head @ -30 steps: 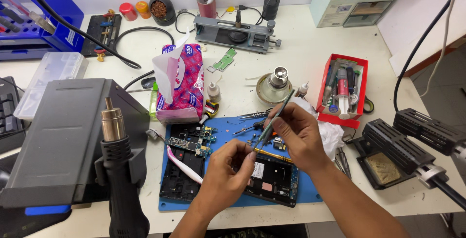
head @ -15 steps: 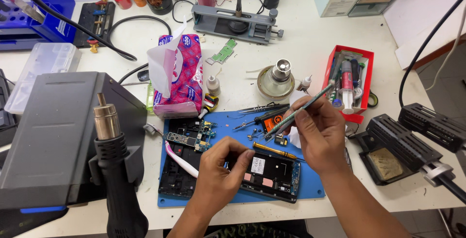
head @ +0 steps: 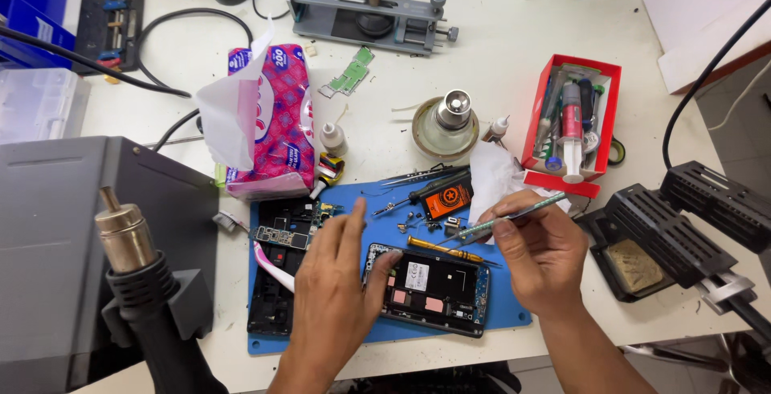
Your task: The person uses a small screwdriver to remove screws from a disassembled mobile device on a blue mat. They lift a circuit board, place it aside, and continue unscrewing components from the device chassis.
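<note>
While the left hand (head: 333, 298) lies flat, fingers loosely spread, thumb touching the phone (head: 430, 288), right hand (head: 542, 249) at 3 o'clock pinching tweezers (head: 506, 219), phone opened, circuitry exposed, on blue mat (head: 514, 314)

white worktable (head: 498, 65) | brown floor strip (head: 727, 69) at right | bright even light

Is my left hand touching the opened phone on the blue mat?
Touching. The head view shows the left hand with its thumb tip pressed on the top left edge of the opened phone, no gap visible.
</note>
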